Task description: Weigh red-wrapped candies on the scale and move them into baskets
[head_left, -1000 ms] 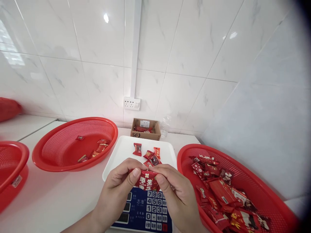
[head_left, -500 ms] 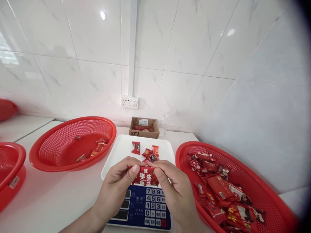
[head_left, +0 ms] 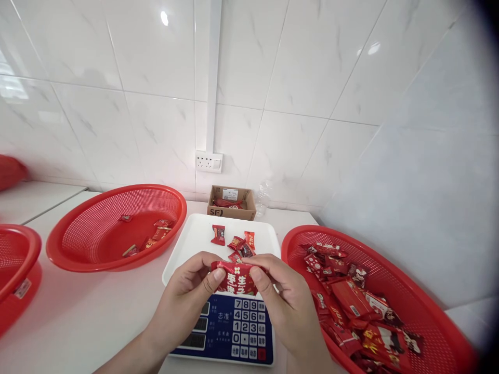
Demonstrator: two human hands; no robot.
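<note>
Both my hands pinch one red candy packet (head_left: pixel 236 278) with white characters, held over the front of a white scale tray (head_left: pixel 195 244). My left hand (head_left: pixel 186 301) grips its left end and my right hand (head_left: pixel 281 301) grips its right end, fingers closed. Several small red wrapped candies (head_left: pixel 238 244) lie on the tray behind the packet. Below my hands is the scale's blue keypad (head_left: pixel 239 330).
A red mesh basket (head_left: pixel 409 311) at the right holds several red packets. Another red basket (head_left: pixel 89 234) at the left holds a few candies. A third red basket (head_left: pixel 15 259) shows at the far left edge. A small cardboard box (head_left: pixel 232 202) and a clear bottle (head_left: pixel 265 200) stand against the tiled wall.
My hands and the packet have stayed together over the tray; the packet's top edge has been pulled a little more open and flatter. The view has shifted slightly.
</note>
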